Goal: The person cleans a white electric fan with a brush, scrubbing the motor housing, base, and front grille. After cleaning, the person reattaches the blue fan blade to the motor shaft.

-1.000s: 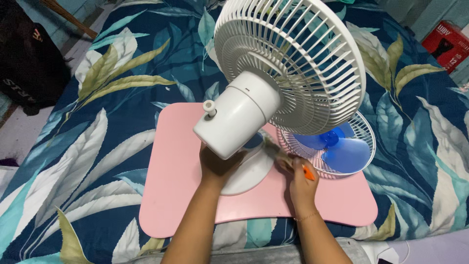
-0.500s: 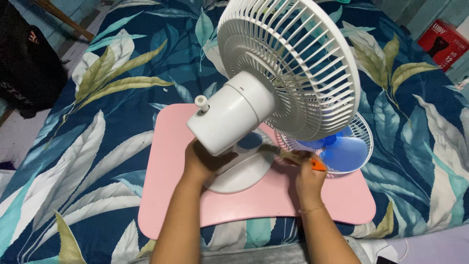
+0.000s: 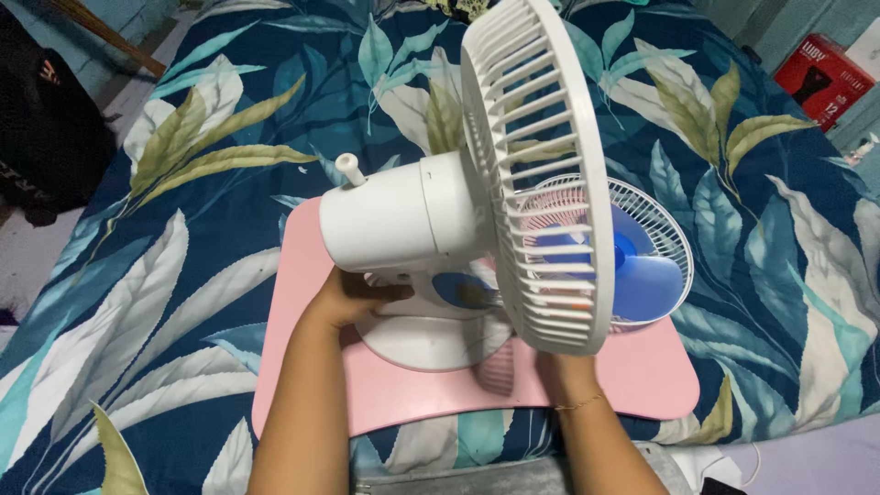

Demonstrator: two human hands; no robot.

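L hand (image 3: pixel 353 298) fingers closed round neck of white fan (image 3: pixel 440 229), upright on pink board (image 3: pixel 302 367) atop bed. R hand (image 3: pixel 568 371) behind grille, grip can't tell. I'd judge fan top-heavy; may tip onto loose blue blade (image 3: pixel 632 270).

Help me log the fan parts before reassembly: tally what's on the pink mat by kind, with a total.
Fan body with rear grille, white, held by the left hand: 1
Round base, white: 1
Loose front grille, white: 1
Blade piece, blue: 1
Total: 4, all on the pink mat. The right hand is mostly hidden.
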